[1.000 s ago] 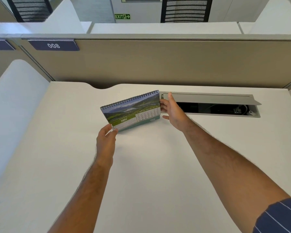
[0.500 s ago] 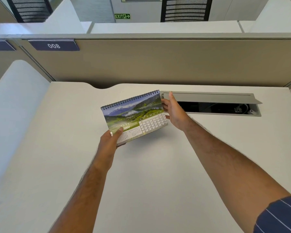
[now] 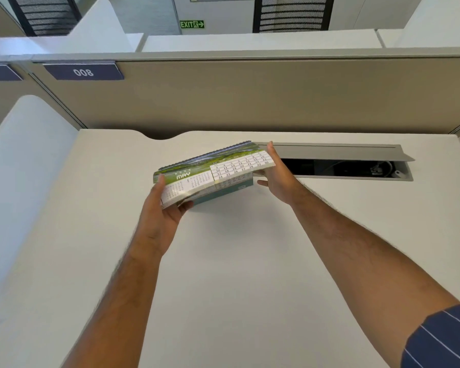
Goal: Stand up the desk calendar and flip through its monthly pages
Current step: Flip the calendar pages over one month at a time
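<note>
A spiral-bound desk calendar [image 3: 213, 173] stands on the white desk [image 3: 223, 261], its coil at the top. The MAY page, a green landscape above a date grid, is lifted up and away from the stand, almost level. My left hand [image 3: 165, 208] pinches that page's lower left corner, thumb on top and fingers beneath. My right hand [image 3: 276, 179] holds the calendar's right side, thumb up along the edge and fingers under the raised page. The teal base shows below the page.
An open grey cable hatch [image 3: 343, 162] with a raised lid and wires inside lies just right of the calendar. A beige partition [image 3: 250, 96] with a label 008 runs behind the desk. A white side divider [image 3: 24, 155] stands on the left.
The MAY page has swung up from lying flat on the stand to nearly level. My left hand rose with the page's corner. My right hand stayed at the right edge.
</note>
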A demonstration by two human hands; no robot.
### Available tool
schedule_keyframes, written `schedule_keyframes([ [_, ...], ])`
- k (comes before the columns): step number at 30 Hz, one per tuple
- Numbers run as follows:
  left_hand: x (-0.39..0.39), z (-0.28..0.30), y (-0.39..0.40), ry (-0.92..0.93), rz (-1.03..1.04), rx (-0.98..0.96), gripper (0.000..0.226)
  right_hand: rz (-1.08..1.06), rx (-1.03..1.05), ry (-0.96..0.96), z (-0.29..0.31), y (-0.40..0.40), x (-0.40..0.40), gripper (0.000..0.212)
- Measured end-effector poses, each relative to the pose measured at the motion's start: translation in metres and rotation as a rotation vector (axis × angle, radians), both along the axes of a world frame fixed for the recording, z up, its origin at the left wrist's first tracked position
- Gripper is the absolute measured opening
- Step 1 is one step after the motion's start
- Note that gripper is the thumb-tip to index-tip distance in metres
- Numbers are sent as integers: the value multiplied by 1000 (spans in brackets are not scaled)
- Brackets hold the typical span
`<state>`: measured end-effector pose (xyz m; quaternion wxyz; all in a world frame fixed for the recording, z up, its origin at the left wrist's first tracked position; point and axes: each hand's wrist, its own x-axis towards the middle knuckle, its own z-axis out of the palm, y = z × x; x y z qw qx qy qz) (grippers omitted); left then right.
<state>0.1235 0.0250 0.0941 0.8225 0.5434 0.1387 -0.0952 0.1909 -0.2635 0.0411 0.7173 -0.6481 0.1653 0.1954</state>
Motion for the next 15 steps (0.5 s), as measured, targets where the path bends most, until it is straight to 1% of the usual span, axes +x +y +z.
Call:
schedule_keyframes([
  [1, 5, 4, 2, 5, 16, -3, 44, 4, -5, 0, 0, 0, 1, 79],
  [4, 21, 9, 7, 27, 13, -10, 76, 37, -22, 9, 0, -1, 3, 87],
  [6, 31, 9, 13, 22, -2, -11, 87, 56, -41, 10, -1, -2, 4, 92],
  [11, 41, 4, 23, -20, -8, 39, 88, 54, -70, 9, -4, -2, 6, 95],
  [15, 44, 1, 22, -17, -15, 59, 85, 45, -82, 13, -5, 0, 7, 96],
])
